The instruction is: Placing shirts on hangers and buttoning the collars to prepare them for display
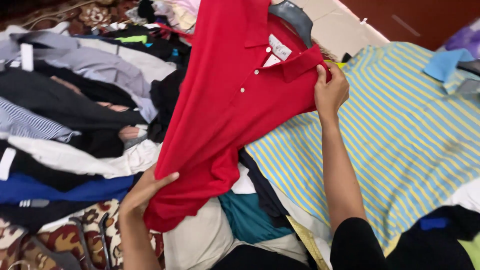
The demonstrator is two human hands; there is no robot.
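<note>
The red polo shirt point(225, 115) hangs over heaped clothes. The right hand point(330, 92) pinches its collar edge between curled fingers point(321, 75); the left hand point(145, 192) grips the lower hem, thumb on top.

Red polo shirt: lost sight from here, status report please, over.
Left hand grips the red cotton polo shirt at its hem. Right hand pinches its collar. Grey plastic hanger inside. Striped blue-and-yellow shirt beneath.

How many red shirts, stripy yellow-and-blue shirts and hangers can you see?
Red polo shirt, held by the left hand and right hand: 1
Yellow-and-blue striped shirt: 1
Grey hanger in the red shirt: 1
Total: 3
</note>
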